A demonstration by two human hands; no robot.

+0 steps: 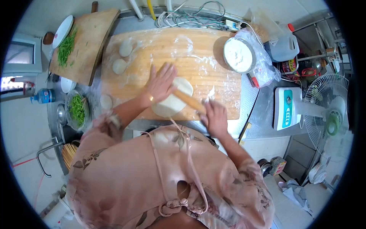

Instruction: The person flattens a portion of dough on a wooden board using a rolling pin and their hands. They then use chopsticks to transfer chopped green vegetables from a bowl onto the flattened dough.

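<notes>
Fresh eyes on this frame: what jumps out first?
Probably the pale dough sheet near the front edge of the floury board, with a rolling pin in the right hand slanting toward the left hand. Next, the bowl of white powder at the board's far right corner, then the bright chopped greens on the cutting board at left.

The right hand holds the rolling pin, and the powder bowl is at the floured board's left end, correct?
Not quite: the right hand holds the rolling pin, but the head view shows the powder bowl at the right end of the floured board.
</notes>
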